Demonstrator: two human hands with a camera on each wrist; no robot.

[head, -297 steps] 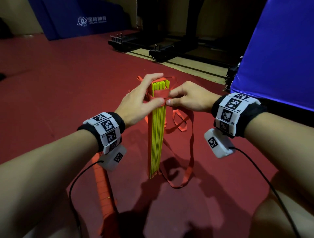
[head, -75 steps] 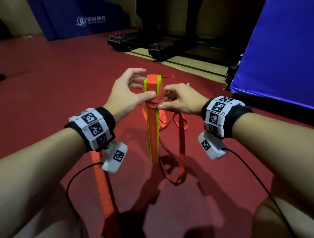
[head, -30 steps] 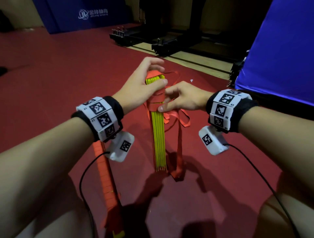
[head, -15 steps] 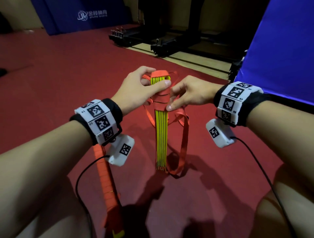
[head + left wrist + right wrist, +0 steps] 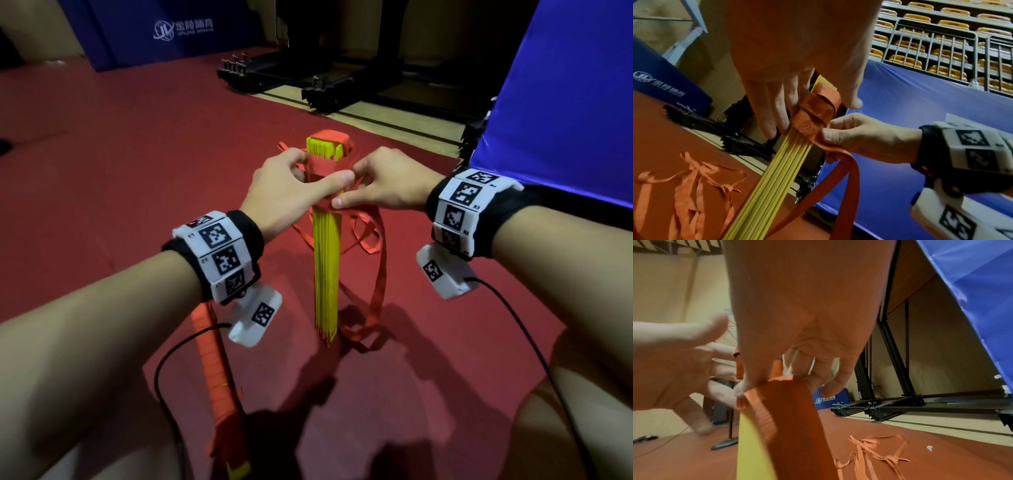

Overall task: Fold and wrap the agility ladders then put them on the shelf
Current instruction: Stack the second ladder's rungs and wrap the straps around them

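A stack of flat yellow plastic ladder rungs (image 5: 327, 270) stands upright on the red carpet floor (image 5: 120, 164) between both hands. The left hand (image 5: 284, 192) curls round the stack's upper part, thumb across the wound orange webbing strap (image 5: 813, 116). The right hand (image 5: 383, 186) pinches that strap just below; loose loops hang beneath it.

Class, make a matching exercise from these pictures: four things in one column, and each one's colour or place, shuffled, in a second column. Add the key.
Things
1. rungs
2. strap
3. mat
4. second ladder

Descriptions
A. blue, at right
B. yellow, bundled upright
C. lying on the floor under the left forearm
D. orange, wound round the bundle's top

Pairs: 1-B, 2-D, 3-A, 4-C
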